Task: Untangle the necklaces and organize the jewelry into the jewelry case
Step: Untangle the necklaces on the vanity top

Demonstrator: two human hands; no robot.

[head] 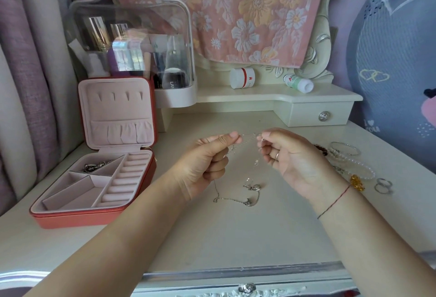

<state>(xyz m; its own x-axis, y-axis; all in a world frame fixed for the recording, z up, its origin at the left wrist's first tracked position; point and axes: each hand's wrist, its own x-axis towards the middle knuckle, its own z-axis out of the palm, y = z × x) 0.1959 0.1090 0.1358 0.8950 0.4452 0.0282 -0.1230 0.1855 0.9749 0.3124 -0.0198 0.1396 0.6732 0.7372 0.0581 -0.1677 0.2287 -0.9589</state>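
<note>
Two forearms, both bare from the lower frame edge up to the wrist, no fabric covering them. Left hand (207,162): fingernails short and unpainted. Right hand (290,162): one slim, pale metal ring (277,156) worn on a finger. Right wrist: a thin dark-red cord (335,202) wound once around it as a bracelet. A small cluster of amber-yellow beads (356,182) lies at the cord's outer end; whether it hangs from the cord cannot be told.

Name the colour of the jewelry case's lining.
The lining is pale pink, clearest in head view.
</note>
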